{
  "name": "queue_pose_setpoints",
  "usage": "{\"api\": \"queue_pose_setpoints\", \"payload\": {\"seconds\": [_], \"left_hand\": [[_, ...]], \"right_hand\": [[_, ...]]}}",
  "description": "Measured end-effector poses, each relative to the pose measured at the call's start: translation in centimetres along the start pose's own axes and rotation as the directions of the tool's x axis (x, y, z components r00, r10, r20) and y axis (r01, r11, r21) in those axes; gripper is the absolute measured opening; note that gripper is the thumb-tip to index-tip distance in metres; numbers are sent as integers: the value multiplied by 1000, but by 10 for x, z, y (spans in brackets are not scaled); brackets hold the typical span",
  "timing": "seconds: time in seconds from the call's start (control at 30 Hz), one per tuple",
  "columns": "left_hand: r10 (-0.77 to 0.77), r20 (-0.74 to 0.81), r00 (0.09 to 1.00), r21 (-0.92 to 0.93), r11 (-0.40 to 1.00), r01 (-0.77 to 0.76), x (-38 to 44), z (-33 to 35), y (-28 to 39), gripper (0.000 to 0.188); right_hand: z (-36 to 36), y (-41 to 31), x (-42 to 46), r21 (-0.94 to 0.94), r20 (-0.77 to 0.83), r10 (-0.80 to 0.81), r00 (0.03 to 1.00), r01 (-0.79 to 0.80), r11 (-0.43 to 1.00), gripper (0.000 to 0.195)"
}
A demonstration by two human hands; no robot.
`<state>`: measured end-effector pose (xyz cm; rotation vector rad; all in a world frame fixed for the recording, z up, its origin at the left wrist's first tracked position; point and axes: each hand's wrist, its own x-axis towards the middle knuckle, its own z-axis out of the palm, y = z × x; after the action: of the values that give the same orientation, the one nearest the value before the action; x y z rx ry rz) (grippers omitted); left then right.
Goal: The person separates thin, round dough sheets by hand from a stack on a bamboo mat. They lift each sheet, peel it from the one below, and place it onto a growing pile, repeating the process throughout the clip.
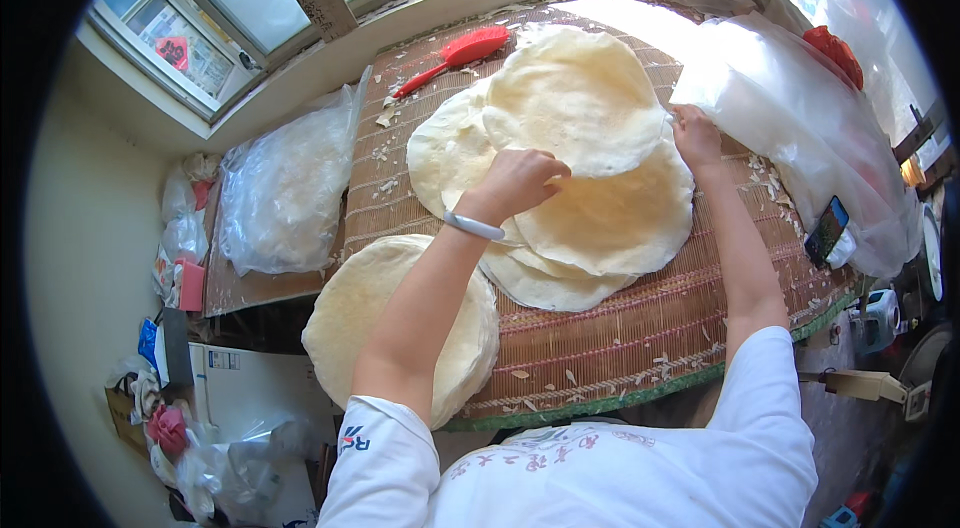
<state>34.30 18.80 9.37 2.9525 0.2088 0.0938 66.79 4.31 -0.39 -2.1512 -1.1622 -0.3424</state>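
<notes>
Several thin, pale round flatbreads lie overlapped in a loose pile on a woven reed mat [585, 340]. My left hand [525, 179], with a pale bangle at the wrist, pinches the near edge of the top flatbread [574, 97]. At that sheet's right edge, my right hand [695, 136] has its fingers closed on the rim. Beneath it, another flatbread [630, 220] shows a browner middle. A neat stack of flatbreads [367, 310] sits at the mat's near left corner, partly hidden by my left forearm.
A red brush [469, 48] lies at the back, among scattered flakes. Clear plastic sheeting [780, 130] heaps along the right side, with a phone [826, 232] by it. A plastic-wrapped bundle [289, 183] rests on the left board, below the window [217, 25].
</notes>
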Motion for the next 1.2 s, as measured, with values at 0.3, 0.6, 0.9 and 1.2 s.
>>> {"api": "queue_pose_setpoints", "payload": {"seconds": [0.3, 0.6, 0.9, 1.2], "left_hand": [[-411, 81, 908, -163, 893, 419, -204, 21, 26, 32], [-669, 0, 743, -455, 662, 596, -342, 84, 100, 49], [-680, 65, 730, -708, 484, 515, -363, 99, 78, 34], [-659, -188, 729, -491, 705, 511, -351, 109, 85, 18]], "right_hand": [[-15, -70, -206, 320, 372, 102, 923, -230, 919, 20], [-27, -277, -310, 692, 519, -383, 764, -111, 713, 26], [-17, -327, -355, 608, 443, -401, 802, 60, 792, 34], [-12, -350, -374, 506, 302, -429, 852, 238, 829, 44]]}}
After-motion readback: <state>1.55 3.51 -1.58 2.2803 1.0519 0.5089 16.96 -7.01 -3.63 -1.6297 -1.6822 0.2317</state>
